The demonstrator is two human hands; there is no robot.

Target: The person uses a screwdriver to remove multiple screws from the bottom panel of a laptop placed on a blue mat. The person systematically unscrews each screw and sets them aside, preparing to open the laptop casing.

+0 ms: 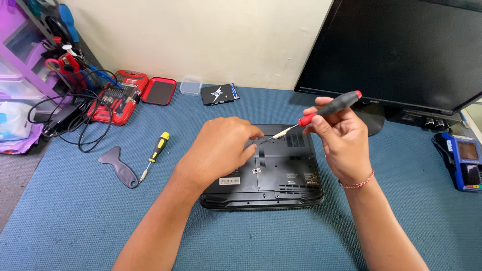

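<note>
Laptop [281,170] lying underside-up, cover still on; right hand [341,143] gripping screwdriver [321,111], left hand [221,150] half-curled, pressing panel.

Bare blue mat [75,221] at lower left lets a hand pass; cables [75,120], yellow screwdriver [155,153] and pry tool [119,165] crowd the left, monitor [401,45] blocks upper right.

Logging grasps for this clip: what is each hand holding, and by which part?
The right hand holds a red-and-black screwdriver by its handle. The left hand rests on the upturned laptop; whether its fingers pinch anything cannot be told.
</note>
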